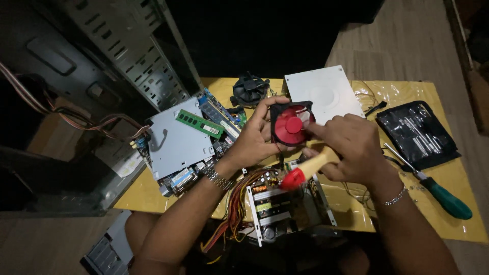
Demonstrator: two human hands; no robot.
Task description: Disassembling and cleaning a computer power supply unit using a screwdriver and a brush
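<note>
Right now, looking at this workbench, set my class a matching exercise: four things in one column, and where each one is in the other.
Things:
1. red fan
2. green-handled screwdriver
3. green memory stick
4. black tool pouch

Places:
A. on the grey metal plate
B. held between both hands
C. at the table's right edge
D. behind the screwdriver, lying open

Pairs: 1-B, 2-C, 3-A, 4-D

Yellow, plastic-covered table (pixel 458 224) here: motherboard (pixel 191 147) at nine o'clock, black cooler fan (pixel 249 89) and white panel (pixel 324 91) at twelve, black tool pouch (pixel 416 133) at two, green-handled screwdriver (pixel 438 193) at four, opened power supply (pixel 285 206) at six.
</note>
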